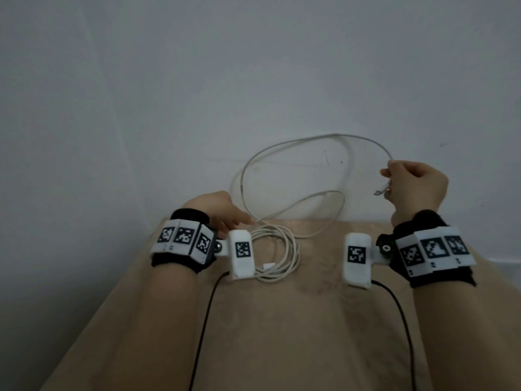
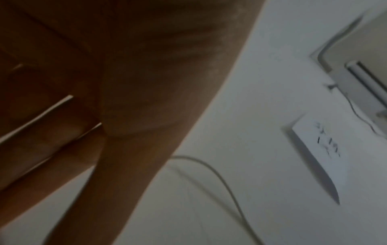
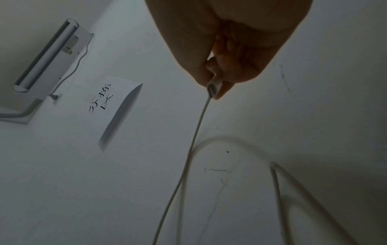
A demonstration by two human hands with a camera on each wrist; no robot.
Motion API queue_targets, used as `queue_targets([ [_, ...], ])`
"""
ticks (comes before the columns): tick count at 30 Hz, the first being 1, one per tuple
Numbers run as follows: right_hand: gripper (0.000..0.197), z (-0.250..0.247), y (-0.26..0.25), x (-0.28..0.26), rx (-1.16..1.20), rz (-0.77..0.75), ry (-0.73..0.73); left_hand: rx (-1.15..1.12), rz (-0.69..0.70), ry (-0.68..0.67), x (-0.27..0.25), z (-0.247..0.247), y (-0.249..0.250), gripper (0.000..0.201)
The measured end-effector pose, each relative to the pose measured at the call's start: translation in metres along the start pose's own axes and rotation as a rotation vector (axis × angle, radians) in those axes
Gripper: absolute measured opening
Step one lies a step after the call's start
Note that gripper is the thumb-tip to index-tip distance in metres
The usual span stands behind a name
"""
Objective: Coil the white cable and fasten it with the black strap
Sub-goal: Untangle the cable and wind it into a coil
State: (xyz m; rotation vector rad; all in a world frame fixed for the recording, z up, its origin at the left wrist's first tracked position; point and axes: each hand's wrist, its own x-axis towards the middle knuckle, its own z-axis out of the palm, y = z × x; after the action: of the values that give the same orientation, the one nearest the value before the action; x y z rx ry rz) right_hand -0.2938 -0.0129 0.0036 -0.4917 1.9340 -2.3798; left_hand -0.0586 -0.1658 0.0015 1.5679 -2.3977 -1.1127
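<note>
On the tan tabletop, part of the white cable is already gathered in several turns beside the left hand, whose extended fingers rest near the coil. Two wide loops remain uncoiled. The free end is pinched in the raised right hand. No black strap is seen; fastening is judged outstanding.

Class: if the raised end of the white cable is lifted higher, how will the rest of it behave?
Probably floppy: the white cable sags in loose loops from the right hand. Likely light, since a fingertip pinch holds it. Coils by the left hand may spring open.
</note>
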Motion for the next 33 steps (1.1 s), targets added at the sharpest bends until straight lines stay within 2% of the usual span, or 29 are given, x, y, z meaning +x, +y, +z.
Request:
queue_targets([
  [6, 0.014, 0.002, 0.002, 0.000, -0.024, 0.009, -0.002, 0.402, 0.041, 0.028, 0.003, 0.026, 0.008, 0.032],
  [14, 0.014, 0.002, 0.000, -0.002, -0.002, 0.013, -0.034, 0.383, 0.114, -0.004, 0.003, 0.031, 0.016, 0.016],
  [19, 0.013, 0.002, 0.001, -0.001, 0.009, -0.001, -0.037, 0.213, 0.223, 0.070, -0.003, 0.021, 0.021, 0.017],
  [25, 0.012, -0.005, 0.002, 0.005, -0.046, -0.071, 0.019, -0.362, 0.379, 0.039, -0.013, 0.008, 0.021, 0.007],
  [27, 0.015, -0.010, 0.002, 0.009, -0.099, -0.098, 0.069, -0.446, 0.441, 0.020, -0.020, 0.001, 0.022, 0.005],
  [31, 0.025, -0.020, -0.008, 0.008, -0.310, -0.263, 0.153, -0.576, 0.579, -0.056, -0.036, -0.016, 0.027, 0.016],
  [33, 0.024, -0.017, -0.020, -0.001, -0.331, -0.381, 0.143, -0.595, 0.625, -0.081, -0.044, -0.023, 0.030, 0.021],
])
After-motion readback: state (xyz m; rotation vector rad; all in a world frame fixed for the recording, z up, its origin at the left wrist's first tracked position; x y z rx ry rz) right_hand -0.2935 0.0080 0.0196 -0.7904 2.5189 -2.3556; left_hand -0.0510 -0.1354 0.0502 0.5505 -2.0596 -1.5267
